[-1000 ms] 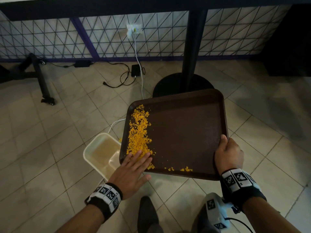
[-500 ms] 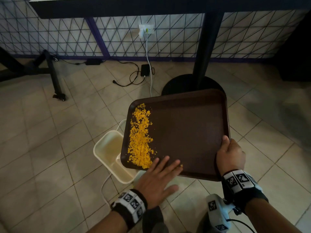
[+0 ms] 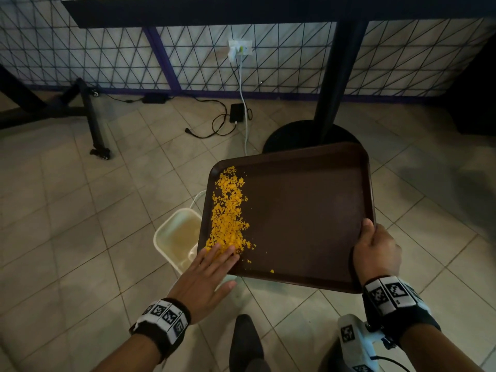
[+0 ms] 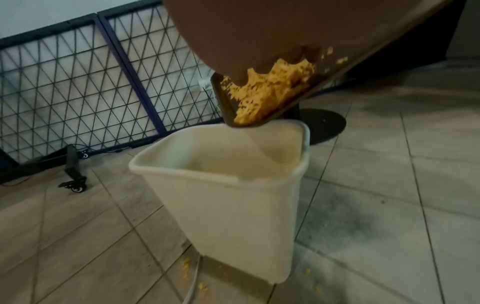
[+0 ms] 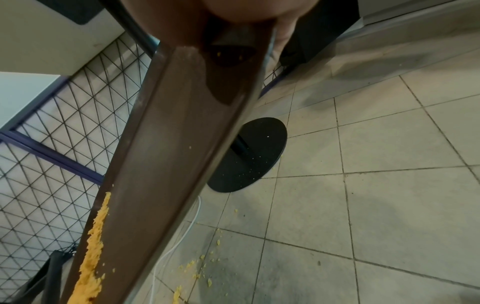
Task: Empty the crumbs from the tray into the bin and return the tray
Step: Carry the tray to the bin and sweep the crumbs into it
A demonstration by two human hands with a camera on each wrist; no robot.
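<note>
Brown tray (image 3: 303,210): smooth plastic, rectangular with rounded corners and a raised rim, tilted with its left edge low over the bin.
Crumbs (image 3: 229,213): orange, flaky, heaped along the tray's left edge; some lie on the floor tiles (image 5: 389,205).
Bin (image 4: 228,197): cream plastic, rounded-square mouth; in the head view the tray hides half of it.
Left hand (image 3: 204,280): fingers straight and flat, tips on the crumbs.
Right hand (image 3: 375,251): fingers grip the tray's right rim, thumb on top; other fingers hidden underneath.
</note>
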